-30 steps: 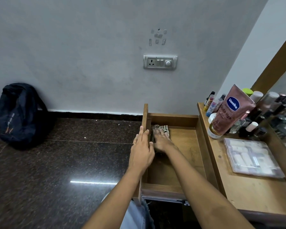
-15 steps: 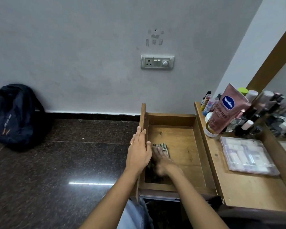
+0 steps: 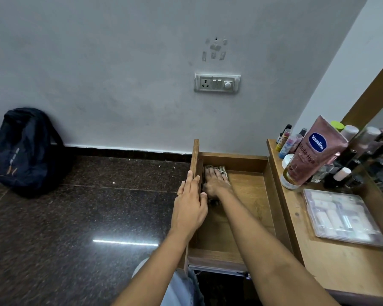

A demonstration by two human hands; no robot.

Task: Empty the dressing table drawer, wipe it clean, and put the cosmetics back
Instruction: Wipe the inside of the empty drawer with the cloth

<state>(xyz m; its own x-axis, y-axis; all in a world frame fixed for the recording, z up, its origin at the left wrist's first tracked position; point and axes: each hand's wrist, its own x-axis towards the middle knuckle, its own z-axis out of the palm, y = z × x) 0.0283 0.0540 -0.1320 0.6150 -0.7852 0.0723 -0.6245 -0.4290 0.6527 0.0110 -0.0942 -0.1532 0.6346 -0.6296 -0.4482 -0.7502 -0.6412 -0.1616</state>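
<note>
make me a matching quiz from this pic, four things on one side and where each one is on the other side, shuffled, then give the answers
Things
1. cloth
2. backpack
3. Vaseline tube
4. left hand

Places
a. on the dark floor
b. on the dressing table top
c. inside the drawer, under the right hand
d. resting along the drawer's outer wooden edge

Pairs: 1-c, 2-a, 3-b, 4-d
</note>
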